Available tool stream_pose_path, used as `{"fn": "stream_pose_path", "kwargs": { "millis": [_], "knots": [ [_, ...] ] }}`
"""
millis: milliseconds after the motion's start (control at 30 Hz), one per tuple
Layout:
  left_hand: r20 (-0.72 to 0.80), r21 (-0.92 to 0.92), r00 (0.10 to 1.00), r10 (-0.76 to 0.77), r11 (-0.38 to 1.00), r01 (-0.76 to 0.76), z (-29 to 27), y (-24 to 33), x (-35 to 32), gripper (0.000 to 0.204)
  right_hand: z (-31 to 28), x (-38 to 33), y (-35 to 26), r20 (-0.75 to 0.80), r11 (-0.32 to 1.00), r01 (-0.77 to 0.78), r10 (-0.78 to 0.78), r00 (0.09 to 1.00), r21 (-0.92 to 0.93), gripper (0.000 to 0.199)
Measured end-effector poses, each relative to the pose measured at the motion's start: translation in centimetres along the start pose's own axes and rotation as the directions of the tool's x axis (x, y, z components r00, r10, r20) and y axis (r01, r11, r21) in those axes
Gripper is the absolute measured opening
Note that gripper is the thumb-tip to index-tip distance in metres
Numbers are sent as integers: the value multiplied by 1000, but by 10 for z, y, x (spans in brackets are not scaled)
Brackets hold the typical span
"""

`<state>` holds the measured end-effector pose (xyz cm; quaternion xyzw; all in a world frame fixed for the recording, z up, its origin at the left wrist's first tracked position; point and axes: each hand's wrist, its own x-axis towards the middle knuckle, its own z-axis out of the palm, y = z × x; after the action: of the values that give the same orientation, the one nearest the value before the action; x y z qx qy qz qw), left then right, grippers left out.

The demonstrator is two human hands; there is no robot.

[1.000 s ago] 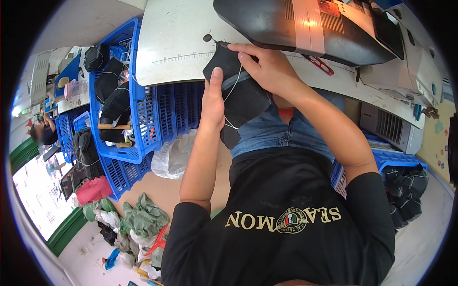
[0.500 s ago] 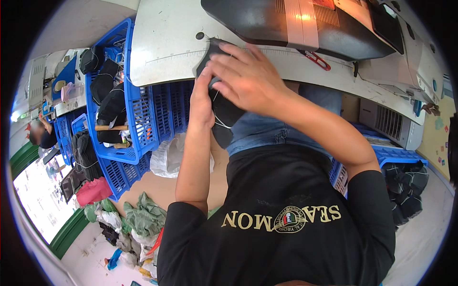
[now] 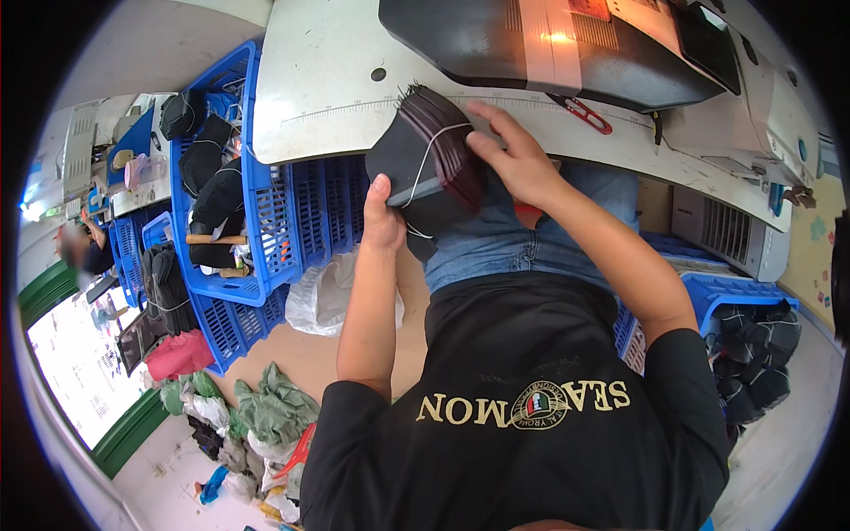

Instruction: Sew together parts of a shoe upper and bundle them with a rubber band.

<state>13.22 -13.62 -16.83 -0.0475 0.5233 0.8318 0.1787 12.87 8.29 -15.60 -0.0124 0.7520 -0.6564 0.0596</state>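
A thick bundle of black cut fabric pieces point(image 3: 398, 155), bound with white string, is tilted over my lap at the white table's near edge. Its layered side, dark with a reddish tint, faces right. My left hand point(image 3: 384, 221) grips the bundle's lower left, thumb on top; the other fingers are hidden beneath. At the layered side is my right hand point(image 3: 527, 168), open with fingers apart and the thumb at the edges of the layers. A second string loop hangs below the bundle.
The white table point(image 3: 310, 71) bears a ruler scale, a dark machine housing point(image 3: 478, 53) with clear tape, and a red-handled tool point(image 3: 586, 115). Blue crates point(image 3: 266, 212) with black bundles stand at left, another blue crate point(image 3: 708, 288) at right. Cloth scraps point(image 3: 274, 403) lie on the floor.
The bundle has turned so that its layered side shows. My right hand has moved off its top toward the right, and my left hand has shifted lower along it.
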Motion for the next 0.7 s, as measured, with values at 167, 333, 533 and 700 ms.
{"fn": "stream_pose_path", "kwargs": {
  "millis": [167,333,533,700],
  "knots": [
    [125,-183,988,86,981,-62,12,8,-3,94,0,-14,-6,83,998,-52,50,995,22,61],
    [147,-207,989,24,978,7,29,9,-12,92,7,-43,-26,149,997,-78,78,986,-3,102],
    [174,-280,985,3,959,46,32,10,-16,86,7,-59,-51,182,993,-74,91,979,-96,109],
    [252,-135,967,39,991,-5,30,-1,-15,86,-11,-57,-36,376,993,-2,47,926,-118,106]
  ]
}}
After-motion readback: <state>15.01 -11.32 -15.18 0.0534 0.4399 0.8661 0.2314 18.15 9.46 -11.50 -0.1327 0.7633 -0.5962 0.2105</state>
